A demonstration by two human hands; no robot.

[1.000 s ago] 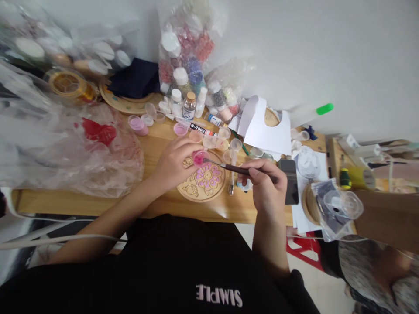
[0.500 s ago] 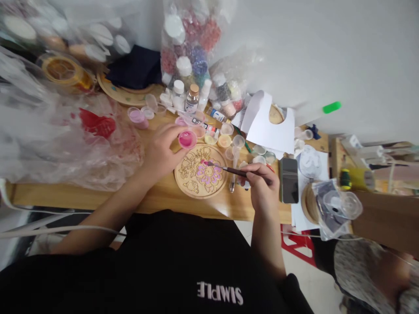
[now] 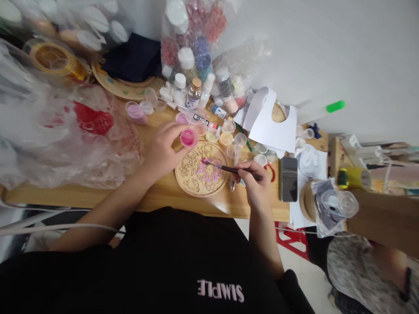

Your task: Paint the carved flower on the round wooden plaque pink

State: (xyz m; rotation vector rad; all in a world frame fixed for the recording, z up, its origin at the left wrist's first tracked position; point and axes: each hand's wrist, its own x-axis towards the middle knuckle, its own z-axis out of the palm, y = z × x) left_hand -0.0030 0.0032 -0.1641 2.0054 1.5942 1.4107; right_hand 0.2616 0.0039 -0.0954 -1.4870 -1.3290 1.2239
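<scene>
My left hand pinches a small plastic cup of bright pink paint between thumb and fingers, tilted over the far left edge of a round wooden board. Raised gold outlines of flowers cover the board, and one flower has petals filled with lilac and pink. In my right hand is a slim palette knife, gripped by its dark handle like a pen. Its pink-coated tip reaches the upper left of the coloured flower; whether it touches the surface, I cannot tell.
Behind the board stand small cups of coloured paint, a B-7000 glue tube and bottles. Crumpled plastic bags lie left. A phone and red-handled scissors lie right. Another person sits at lower right.
The knife tip has shifted slightly left and away from me over the flower, with my right hand following. My left hand still holds the pink cup in much the same place.
</scene>
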